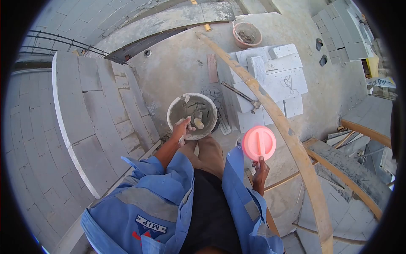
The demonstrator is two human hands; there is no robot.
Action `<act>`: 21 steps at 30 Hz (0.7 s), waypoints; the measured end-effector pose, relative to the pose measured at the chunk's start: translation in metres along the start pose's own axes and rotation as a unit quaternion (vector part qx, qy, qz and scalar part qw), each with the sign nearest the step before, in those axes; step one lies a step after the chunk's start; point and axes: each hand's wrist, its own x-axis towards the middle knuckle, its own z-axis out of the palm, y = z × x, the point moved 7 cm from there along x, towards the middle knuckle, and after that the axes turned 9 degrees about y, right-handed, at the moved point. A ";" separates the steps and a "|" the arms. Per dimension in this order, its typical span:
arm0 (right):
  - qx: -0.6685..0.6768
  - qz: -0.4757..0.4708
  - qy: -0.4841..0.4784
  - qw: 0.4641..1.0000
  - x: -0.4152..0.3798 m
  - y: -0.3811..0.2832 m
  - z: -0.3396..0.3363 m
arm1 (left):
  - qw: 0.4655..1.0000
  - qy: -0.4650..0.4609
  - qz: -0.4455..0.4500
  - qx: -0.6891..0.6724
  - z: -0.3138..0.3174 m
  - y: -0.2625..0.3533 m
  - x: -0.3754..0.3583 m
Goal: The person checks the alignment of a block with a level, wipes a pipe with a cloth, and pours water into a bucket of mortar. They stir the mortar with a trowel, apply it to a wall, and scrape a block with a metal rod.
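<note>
my left hand (182, 128) is curled over the near rim of the mortar bucket (192, 115), gripping what looks like a tool handle, though i can't tell exactly which. my right hand (260, 169) pinches the lower edge of a pink round lid (259, 142), held upright. beyond the bucket, a hammer (242, 96) lies on the stacked white blocks (279, 80); a block wall (93, 114) runs along the left.

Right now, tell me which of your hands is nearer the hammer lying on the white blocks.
Right. The right hand, holding the pink round lid, is below the hammer, slightly closer. The left hand grips the mortar bucket rim, farther to the hammer's left.
</note>
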 end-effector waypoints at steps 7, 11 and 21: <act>-0.179 -0.054 -0.173 0.967 -0.062 -0.040 0.062 | 0.994 -0.073 0.058 0.049 -0.025 -0.010 -0.019; -0.349 -0.092 -0.249 0.899 -0.097 -0.074 0.124 | 0.979 -0.142 0.144 0.042 -0.041 -0.010 -0.023; -0.472 -0.189 -0.253 0.823 -0.108 -0.067 0.188 | 0.928 -0.140 0.292 0.183 -0.060 -0.022 -0.044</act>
